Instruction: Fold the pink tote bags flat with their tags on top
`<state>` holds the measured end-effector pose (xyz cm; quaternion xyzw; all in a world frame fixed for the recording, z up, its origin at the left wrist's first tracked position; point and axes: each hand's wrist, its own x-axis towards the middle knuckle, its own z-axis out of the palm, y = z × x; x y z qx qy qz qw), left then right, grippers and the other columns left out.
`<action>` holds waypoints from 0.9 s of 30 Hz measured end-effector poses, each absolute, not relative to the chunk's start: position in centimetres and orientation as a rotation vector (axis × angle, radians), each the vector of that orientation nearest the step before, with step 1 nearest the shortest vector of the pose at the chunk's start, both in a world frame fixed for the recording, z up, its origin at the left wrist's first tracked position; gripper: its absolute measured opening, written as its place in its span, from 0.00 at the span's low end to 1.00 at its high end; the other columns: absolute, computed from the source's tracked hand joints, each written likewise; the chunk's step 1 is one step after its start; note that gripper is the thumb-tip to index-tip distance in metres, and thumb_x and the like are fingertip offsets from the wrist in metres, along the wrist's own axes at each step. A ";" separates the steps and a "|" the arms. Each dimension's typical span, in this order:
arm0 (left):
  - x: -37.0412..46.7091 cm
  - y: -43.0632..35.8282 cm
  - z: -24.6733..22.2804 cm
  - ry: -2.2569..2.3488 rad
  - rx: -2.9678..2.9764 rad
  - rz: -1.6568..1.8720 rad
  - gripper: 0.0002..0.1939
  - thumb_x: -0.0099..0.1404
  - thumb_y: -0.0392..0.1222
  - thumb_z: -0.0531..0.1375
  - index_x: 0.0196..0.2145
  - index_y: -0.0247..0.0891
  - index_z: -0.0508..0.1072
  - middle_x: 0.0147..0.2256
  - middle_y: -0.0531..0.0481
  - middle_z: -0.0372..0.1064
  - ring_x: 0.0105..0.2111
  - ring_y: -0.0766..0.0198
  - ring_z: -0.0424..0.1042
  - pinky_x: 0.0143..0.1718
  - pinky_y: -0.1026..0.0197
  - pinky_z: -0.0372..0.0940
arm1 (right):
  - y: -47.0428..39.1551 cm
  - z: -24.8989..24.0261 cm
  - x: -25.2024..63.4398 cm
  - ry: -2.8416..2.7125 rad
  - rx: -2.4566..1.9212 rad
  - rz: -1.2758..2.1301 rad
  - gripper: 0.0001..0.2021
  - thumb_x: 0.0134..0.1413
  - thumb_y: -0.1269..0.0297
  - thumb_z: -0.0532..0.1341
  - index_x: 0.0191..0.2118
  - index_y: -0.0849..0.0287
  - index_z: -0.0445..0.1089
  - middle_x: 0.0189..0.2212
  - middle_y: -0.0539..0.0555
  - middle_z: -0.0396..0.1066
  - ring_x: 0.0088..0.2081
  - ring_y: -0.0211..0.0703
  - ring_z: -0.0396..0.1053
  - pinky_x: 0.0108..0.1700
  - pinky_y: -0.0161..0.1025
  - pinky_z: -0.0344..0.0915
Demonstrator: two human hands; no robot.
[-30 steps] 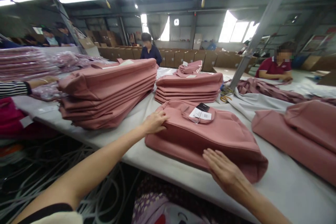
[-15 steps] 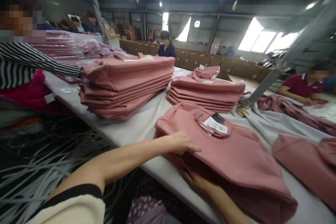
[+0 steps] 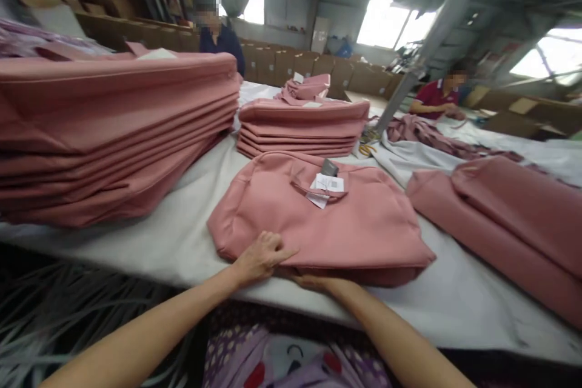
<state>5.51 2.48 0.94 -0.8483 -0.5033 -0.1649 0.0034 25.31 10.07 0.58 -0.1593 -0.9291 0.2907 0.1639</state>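
Observation:
A pink handbag (image 3: pixel 364 224) lies flat before me on the white-covered table (image 3: pixel 191 242). White paper tags (image 3: pixel 328 184) and a small dark tag (image 3: pixel 330 167) rest by its strap. My left hand (image 3: pixel 261 257) is closed on the bag's near edge, left of the middle, with a digit stretched along the top. My right hand (image 3: pixel 318 282) is at the underside of the same edge, palm partly showing; its fingers are hidden beneath the bag.
A tall stack of pink bags (image 3: pixel 113 127) stands on the left, a lower stack (image 3: pixel 302 130) behind my bag. More pink pieces (image 3: pixel 513 212) lie at the right. Yellow-handled scissors (image 3: pixel 366 150) lie near a slanted metal post (image 3: pixel 422 54). Two people work across the table.
My view has turned right and come nearer the table. The bag, tilted up at its near side before, now lies flatter and squarer to me, with both hands still at its near edge.

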 end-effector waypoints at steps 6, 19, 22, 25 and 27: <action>5.4 2.8 0.7 -1.409 -2.653 -0.566 0.36 0.55 0.25 0.50 0.60 0.47 0.62 0.61 0.44 0.56 0.61 0.47 0.49 0.60 0.41 0.45 | 8.8 3.2 30.0 -2.839 -0.384 0.518 0.10 0.60 0.61 0.58 0.44 0.56 0.71 0.34 0.51 0.76 0.32 0.40 0.72 0.35 0.35 0.70; 5.5 3.0 1.2 -1.425 -2.665 -0.352 0.34 0.59 0.27 0.49 0.60 0.51 0.62 0.62 0.48 0.57 0.61 0.47 0.51 0.60 0.37 0.47 | 16.6 14.9 43.9 -3.194 -0.773 -0.327 0.25 0.50 0.76 0.60 0.55 0.57 0.67 0.54 0.63 0.65 0.58 0.59 0.58 0.59 0.60 0.51; 5.4 3.0 1.4 -1.479 -2.736 -0.278 0.36 0.58 0.26 0.49 0.62 0.53 0.58 0.64 0.49 0.52 0.63 0.48 0.48 0.61 0.37 0.45 | 15.5 10.5 45.4 -3.101 -0.775 -0.296 0.24 0.54 0.78 0.54 0.57 0.59 0.66 0.53 0.63 0.66 0.56 0.55 0.59 0.59 0.54 0.54; 5.3 3.1 1.8 -1.545 -2.809 -0.189 0.40 0.57 0.27 0.51 0.64 0.54 0.53 0.66 0.47 0.45 0.64 0.47 0.45 0.61 0.36 0.42 | 13.5 5.8 47.2 -2.954 -0.906 -0.248 0.30 0.52 0.74 0.56 0.63 0.62 0.58 0.61 0.65 0.56 0.61 0.58 0.52 0.61 0.57 0.49; 5.4 3.2 2.6 -1.583 -2.856 -0.136 0.37 0.59 0.31 0.53 0.64 0.53 0.52 0.67 0.44 0.43 0.64 0.46 0.45 0.61 0.35 0.42 | 12.7 3.9 47.7 -2.899 -0.995 -0.196 0.32 0.53 0.70 0.58 0.64 0.62 0.55 0.64 0.64 0.51 0.63 0.60 0.47 0.62 0.59 0.46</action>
